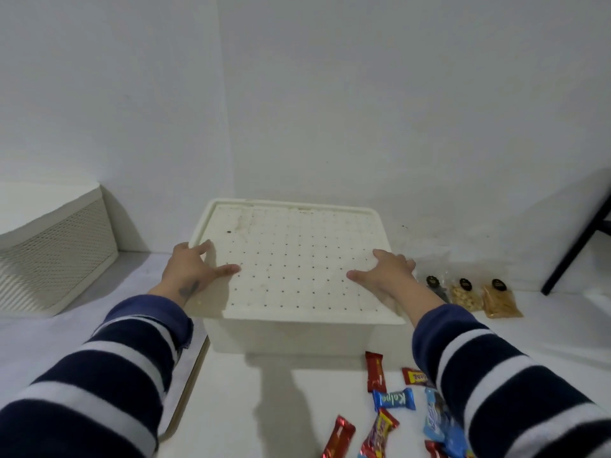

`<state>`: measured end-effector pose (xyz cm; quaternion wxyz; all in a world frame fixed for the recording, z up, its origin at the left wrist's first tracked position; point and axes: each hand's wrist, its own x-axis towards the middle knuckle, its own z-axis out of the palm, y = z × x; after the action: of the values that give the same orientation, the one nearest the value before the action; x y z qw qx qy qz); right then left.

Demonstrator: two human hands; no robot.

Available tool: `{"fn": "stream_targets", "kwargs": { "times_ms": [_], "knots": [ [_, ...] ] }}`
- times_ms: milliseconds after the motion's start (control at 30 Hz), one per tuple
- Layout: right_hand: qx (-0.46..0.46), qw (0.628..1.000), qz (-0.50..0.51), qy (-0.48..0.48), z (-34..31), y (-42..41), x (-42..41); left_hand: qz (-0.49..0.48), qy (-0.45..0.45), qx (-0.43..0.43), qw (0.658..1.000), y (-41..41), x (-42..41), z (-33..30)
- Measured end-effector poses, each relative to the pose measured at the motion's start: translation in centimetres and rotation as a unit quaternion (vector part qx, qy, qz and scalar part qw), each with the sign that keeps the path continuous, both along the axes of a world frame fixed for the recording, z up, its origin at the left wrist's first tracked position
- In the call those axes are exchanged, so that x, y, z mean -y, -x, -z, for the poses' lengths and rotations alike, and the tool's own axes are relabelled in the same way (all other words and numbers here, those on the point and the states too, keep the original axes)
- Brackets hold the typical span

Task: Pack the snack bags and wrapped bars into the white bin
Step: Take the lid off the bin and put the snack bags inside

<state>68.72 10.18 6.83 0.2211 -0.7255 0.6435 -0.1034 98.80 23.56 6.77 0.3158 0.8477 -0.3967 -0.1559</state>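
The white bin stands in the middle of the table with its perforated lid on top. My left hand grips the lid's left edge, thumb lying on top and fingers at the rim. At the right edge my right hand holds the lid the same way. Several wrapped bars lie in front of the bin at the right: a red bar, a blue bar, another red bar. Three clear snack bags lie in a row to the right of the bin.
A white perforated container sits at the far left against the wall. A black chair leg slants at the right. The table's wooden edge runs below my left sleeve. The wall is close behind the bin.
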Motion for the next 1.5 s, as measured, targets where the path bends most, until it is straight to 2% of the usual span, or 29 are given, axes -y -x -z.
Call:
{"fn": "stream_targets", "kwargs": {
  "times_ms": [133,467,633,867,1133,1333,1500],
  "knots": [
    [-0.008,1.0,-0.028,0.005,0.3,1.2,-5.3,-0.019,-0.008,0.003,1.0,1.0,-6.2,0.6],
    [0.005,0.993,-0.097,-0.064,3.9,2.0,-20.6,-0.085,-0.061,-0.011,0.994,3.3,-24.1,5.7],
    [0.011,0.988,-0.116,-0.102,6.5,0.7,-25.3,-0.096,-0.082,-0.021,0.992,2.0,-29.5,8.6],
    [-0.05,0.983,-0.1,-0.146,10.7,-2.4,-26.7,-0.067,-0.123,-0.035,0.99,-1.9,-30.2,12.7],
    [-0.055,0.976,-0.037,-0.205,15.8,-6.4,-26.1,-0.024,-0.15,-0.029,0.988,-5.8,-26.3,16.9],
    [-0.089,0.982,-0.016,-0.168,18.0,-7.4,-25.3,0.021,-0.159,-0.037,0.986,-6.4,-25.1,18.9],
    [-0.115,0.98,-0.025,-0.161,18.2,-7.4,-25.0,0.028,-0.178,0.002,0.984,-6.5,-25.4,19.1]
  ]
}}
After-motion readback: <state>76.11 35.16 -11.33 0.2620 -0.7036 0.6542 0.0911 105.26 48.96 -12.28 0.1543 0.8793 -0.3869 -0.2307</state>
